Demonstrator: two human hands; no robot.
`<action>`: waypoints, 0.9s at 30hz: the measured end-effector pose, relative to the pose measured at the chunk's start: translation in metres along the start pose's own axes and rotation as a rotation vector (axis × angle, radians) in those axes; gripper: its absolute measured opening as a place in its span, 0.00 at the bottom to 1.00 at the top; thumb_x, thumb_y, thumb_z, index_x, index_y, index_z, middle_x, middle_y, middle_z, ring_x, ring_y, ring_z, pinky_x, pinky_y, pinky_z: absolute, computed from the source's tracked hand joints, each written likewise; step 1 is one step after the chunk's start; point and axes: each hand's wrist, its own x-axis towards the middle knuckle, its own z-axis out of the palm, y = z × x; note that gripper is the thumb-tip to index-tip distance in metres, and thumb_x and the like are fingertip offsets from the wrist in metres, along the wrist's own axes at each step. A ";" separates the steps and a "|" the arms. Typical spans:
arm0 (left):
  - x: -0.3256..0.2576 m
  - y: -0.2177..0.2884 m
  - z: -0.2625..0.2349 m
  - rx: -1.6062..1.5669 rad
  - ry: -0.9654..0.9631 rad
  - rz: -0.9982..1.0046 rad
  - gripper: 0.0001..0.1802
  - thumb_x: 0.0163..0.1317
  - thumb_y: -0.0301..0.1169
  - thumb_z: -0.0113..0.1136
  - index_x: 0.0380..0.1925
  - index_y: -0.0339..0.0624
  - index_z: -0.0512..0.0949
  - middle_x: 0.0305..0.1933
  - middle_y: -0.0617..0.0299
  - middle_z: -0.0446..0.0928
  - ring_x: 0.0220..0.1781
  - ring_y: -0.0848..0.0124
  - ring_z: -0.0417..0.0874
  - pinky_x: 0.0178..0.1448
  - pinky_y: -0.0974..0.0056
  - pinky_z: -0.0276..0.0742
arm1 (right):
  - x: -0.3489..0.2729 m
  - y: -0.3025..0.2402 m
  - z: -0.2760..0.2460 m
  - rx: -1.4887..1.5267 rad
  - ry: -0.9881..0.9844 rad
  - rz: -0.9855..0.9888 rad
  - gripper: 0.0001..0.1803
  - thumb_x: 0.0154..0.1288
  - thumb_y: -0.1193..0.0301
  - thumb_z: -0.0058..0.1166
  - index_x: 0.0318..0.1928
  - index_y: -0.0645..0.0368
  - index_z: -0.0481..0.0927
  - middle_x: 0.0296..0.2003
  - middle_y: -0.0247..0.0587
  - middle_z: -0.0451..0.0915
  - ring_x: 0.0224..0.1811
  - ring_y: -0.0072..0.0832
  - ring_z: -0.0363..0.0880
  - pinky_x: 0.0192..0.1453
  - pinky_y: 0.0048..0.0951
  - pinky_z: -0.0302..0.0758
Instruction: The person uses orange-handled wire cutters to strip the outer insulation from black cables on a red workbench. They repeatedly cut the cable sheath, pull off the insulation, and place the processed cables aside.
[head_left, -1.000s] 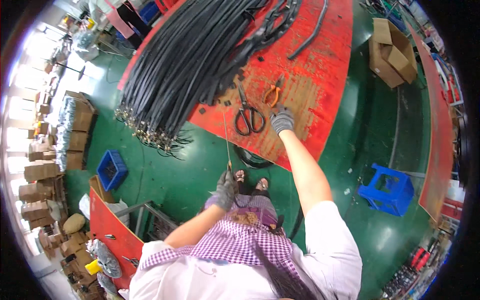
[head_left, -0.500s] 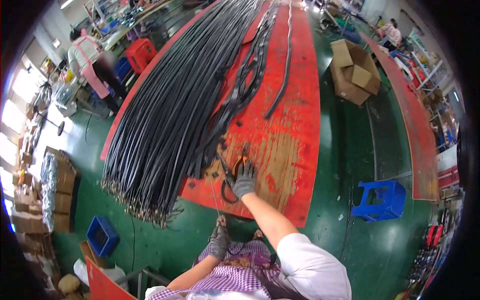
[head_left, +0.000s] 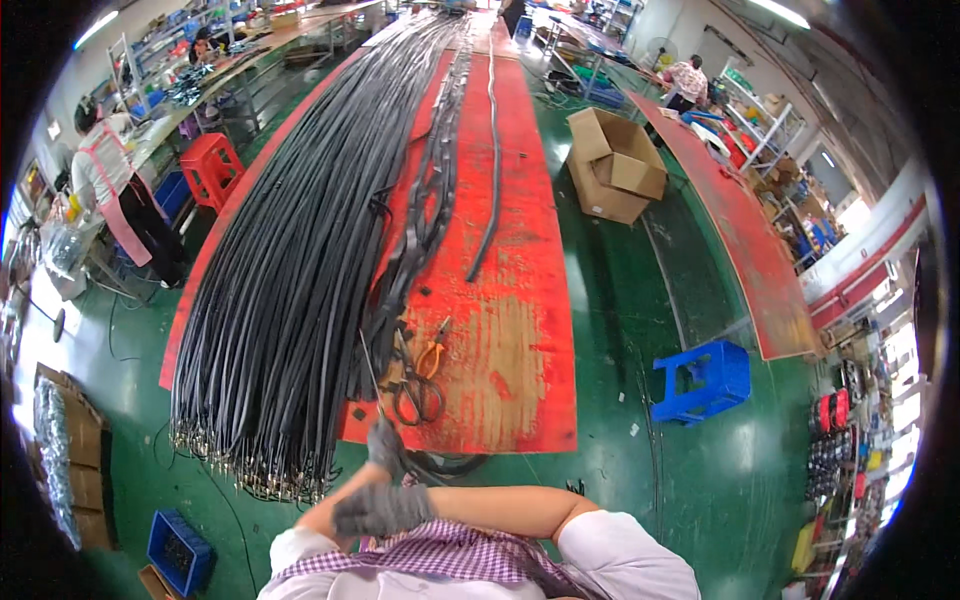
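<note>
My left hand point(head_left: 385, 447), in a grey glove, is closed around a thin, light-coloured rod point(head_left: 371, 368) at the table's near edge. The rod points up and away over the ends of the black straps. Across my left forearm lies my gloved right hand point(head_left: 383, 510), close to my body, its fingers curled together; what they grip, if anything, is hidden. On the red table point(head_left: 555, 400) in front of me rest black-handled scissors point(head_left: 418, 402) and orange-handled pliers point(head_left: 431, 358), touched by neither hand. A thick bundle of long black straps point(head_left: 290, 290) covers the table's left side, metal ends hanging over the edge.
One dark strap point(head_left: 494, 180) runs lengthwise on the table. To the right stand an open cardboard box point(head_left: 612, 175) and a blue stool point(head_left: 703, 382). A blue crate point(head_left: 180, 553) sits on the floor at lower left. Beyond a red stool point(head_left: 211, 172), a person point(head_left: 110, 190) stands at far left.
My right hand has left the orange-handled pliers and drawn back over my left forearm. The left hand has moved up toward the table with the rod. The view has shifted.
</note>
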 end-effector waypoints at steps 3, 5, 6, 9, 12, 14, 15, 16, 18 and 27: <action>0.039 0.041 -0.004 0.176 -0.110 0.394 0.07 0.56 0.39 0.42 0.24 0.54 0.67 0.15 0.68 0.65 0.17 0.74 0.67 0.18 0.67 0.60 | 0.005 -0.103 0.013 0.098 -0.311 0.219 0.19 0.53 0.58 0.49 0.30 0.64 0.71 0.22 0.37 0.71 0.26 0.22 0.69 0.31 0.25 0.67; 0.038 0.073 0.011 0.176 -0.188 0.450 0.07 0.56 0.39 0.43 0.26 0.53 0.70 0.18 0.68 0.68 0.21 0.75 0.69 0.21 0.69 0.63 | -0.006 -0.116 0.017 0.046 -0.156 0.169 0.18 0.51 0.58 0.49 0.27 0.65 0.71 0.20 0.41 0.71 0.24 0.26 0.69 0.29 0.27 0.66; 0.021 0.087 0.023 0.146 -0.198 0.353 0.08 0.56 0.39 0.43 0.26 0.53 0.70 0.19 0.68 0.68 0.21 0.76 0.69 0.22 0.69 0.64 | -0.013 -0.122 0.020 0.026 -0.080 0.146 0.18 0.50 0.59 0.50 0.26 0.65 0.71 0.19 0.42 0.71 0.22 0.28 0.69 0.28 0.28 0.66; -0.022 0.103 0.032 0.156 -0.150 0.153 0.10 0.57 0.41 0.43 0.25 0.52 0.71 0.19 0.69 0.67 0.20 0.77 0.68 0.21 0.70 0.64 | -0.028 -0.189 0.027 0.195 -0.296 0.255 0.17 0.48 0.59 0.52 0.26 0.64 0.73 0.18 0.37 0.71 0.23 0.23 0.70 0.28 0.25 0.67; -0.084 0.070 0.093 0.194 0.032 0.201 0.16 0.55 0.49 0.43 0.18 0.52 0.62 0.06 0.70 0.55 0.04 0.76 0.55 0.07 0.70 0.48 | -0.041 -0.235 0.066 0.284 -0.369 -0.059 0.15 0.47 0.62 0.54 0.26 0.64 0.74 0.20 0.37 0.73 0.25 0.22 0.71 0.30 0.22 0.68; -0.066 0.037 0.088 0.117 -0.201 0.124 0.13 0.58 0.45 0.41 0.22 0.53 0.67 0.10 0.71 0.61 0.09 0.79 0.60 0.09 0.71 0.54 | -0.053 -0.247 0.094 0.313 -0.398 -0.154 0.13 0.48 0.66 0.54 0.26 0.65 0.74 0.22 0.39 0.73 0.29 0.26 0.71 0.35 0.25 0.68; -0.038 0.015 0.067 0.179 -0.276 0.264 0.13 0.58 0.46 0.41 0.21 0.53 0.66 0.09 0.72 0.58 0.08 0.79 0.58 0.09 0.71 0.50 | -0.059 -0.247 0.103 0.266 -0.362 -0.273 0.13 0.48 0.66 0.55 0.26 0.64 0.74 0.24 0.39 0.73 0.29 0.27 0.71 0.36 0.26 0.68; -0.005 -0.009 0.039 0.238 -0.341 0.405 0.14 0.57 0.47 0.42 0.20 0.53 0.65 0.07 0.72 0.56 0.06 0.78 0.55 0.09 0.71 0.47 | -0.066 -0.245 0.111 0.227 -0.333 -0.389 0.12 0.47 0.66 0.55 0.26 0.64 0.74 0.25 0.40 0.73 0.30 0.29 0.71 0.36 0.28 0.67; -0.017 -0.039 0.023 0.217 -0.291 0.401 0.14 0.57 0.47 0.43 0.20 0.53 0.64 0.06 0.73 0.54 0.05 0.78 0.52 0.08 0.72 0.43 | -0.080 -0.212 0.111 0.201 -0.222 -0.586 0.12 0.46 0.66 0.56 0.26 0.63 0.74 0.28 0.42 0.72 0.31 0.31 0.70 0.37 0.31 0.67; -0.148 -0.094 0.054 -0.004 0.014 0.064 0.12 0.58 0.44 0.43 0.21 0.53 0.65 0.09 0.73 0.57 0.06 0.79 0.53 0.09 0.74 0.47 | -0.289 0.082 0.054 -0.396 0.801 0.605 0.25 0.51 0.55 0.48 0.46 0.59 0.69 0.43 0.44 0.72 0.45 0.36 0.69 0.50 0.32 0.64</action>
